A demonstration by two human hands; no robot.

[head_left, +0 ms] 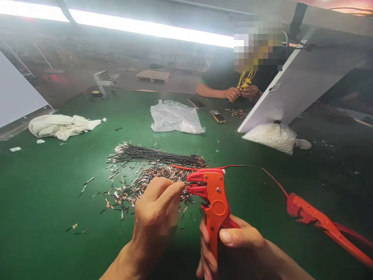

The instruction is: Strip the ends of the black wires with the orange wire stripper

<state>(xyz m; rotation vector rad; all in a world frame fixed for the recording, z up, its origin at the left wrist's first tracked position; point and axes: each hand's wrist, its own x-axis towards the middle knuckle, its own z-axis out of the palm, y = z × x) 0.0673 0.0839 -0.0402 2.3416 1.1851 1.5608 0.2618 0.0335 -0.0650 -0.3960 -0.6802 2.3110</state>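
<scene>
Beyond my left hand [157, 208], spilling out to its left, I see a heap of short wire clippings [142, 181] on the green counter [52, 194], with a bundle of black wires [157, 154] lying past it. That hand is closed, fingertips pinched on what I take for a black wire [188, 184], mostly hidden, at the mouth of the wire stripper [218, 194]. My right hand [247, 237] is wrapped round the stripper's handles — I'd feed straight, keep fingertips clear of the jaws and squeeze evenly, without twisting. Right of that hand — a second red-orange tool [329, 221].
</scene>
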